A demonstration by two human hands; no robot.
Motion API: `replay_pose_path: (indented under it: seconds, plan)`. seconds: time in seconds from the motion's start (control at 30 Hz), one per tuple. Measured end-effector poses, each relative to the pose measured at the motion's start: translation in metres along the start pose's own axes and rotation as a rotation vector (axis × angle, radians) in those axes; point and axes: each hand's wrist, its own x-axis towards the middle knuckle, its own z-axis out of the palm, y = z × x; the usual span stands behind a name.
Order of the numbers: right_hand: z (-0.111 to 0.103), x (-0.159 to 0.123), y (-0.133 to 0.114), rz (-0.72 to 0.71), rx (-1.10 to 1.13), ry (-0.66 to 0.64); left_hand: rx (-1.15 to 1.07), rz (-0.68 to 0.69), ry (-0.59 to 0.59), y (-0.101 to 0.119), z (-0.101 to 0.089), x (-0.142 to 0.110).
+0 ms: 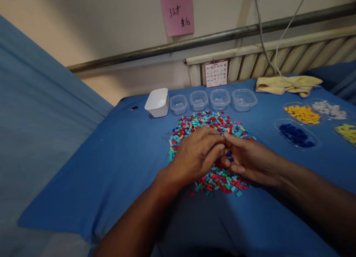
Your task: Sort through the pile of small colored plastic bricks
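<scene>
Covering the table (116, 164), blue cloth meets beige wall (83, 23).

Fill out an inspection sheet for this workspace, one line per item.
Surface: blue cloth covering the table.
Job's things: pile of small bricks, red, teal and blue; a few blue pieces in the right hand.
Clutter: white tub, four clear tubs, trays of yellow bricks and blue bricks, yellow towel.
Grippers: left hand and right hand meet over the pile, fingers touching.
Cables: grey cable hanging down to the towel.
Surroundings: pink note, radiator, picture card.
</scene>
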Motion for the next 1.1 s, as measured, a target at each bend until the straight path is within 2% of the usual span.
replay_pose_path:
  seconds: [0.1,0.13,0.17,0.27,0.33,0.5,0.73,0.93,1.1]
  plan:
    - [-0.005,0.001,-0.008,-0.030,0.029,0.072,0.079,-0.072,0.110,-0.015,0.007,-0.001]
    - [-0.007,0.001,-0.012,-0.046,0.035,0.103,0.115,-0.087,0.107,-0.022,0.010,-0.002]
    - [-0.009,0.001,-0.016,-0.067,0.043,0.134,0.154,-0.094,0.058,-0.029,0.012,-0.002]
    - [-0.013,0.001,-0.026,-0.109,0.071,0.208,0.254,-0.093,-0.206,-0.043,0.018,-0.003]
    - [-0.014,-0.001,-0.029,-0.114,0.078,0.217,0.314,-0.124,-0.294,-0.045,0.020,-0.002]
    - [-0.013,-0.004,-0.033,-0.155,0.062,0.196,0.341,-0.172,-0.151,-0.045,0.017,-0.003]
    - [-0.015,-0.002,-0.032,-0.165,0.029,0.181,0.359,-0.199,-0.258,-0.041,0.014,0.000]
    - [-0.016,-0.001,-0.030,-0.152,0.027,0.184,0.301,-0.258,-0.270,-0.034,0.010,0.002]
    - [-0.017,0.001,-0.023,-0.145,-0.028,0.155,0.302,-0.264,-0.234,-0.032,0.011,-0.002]
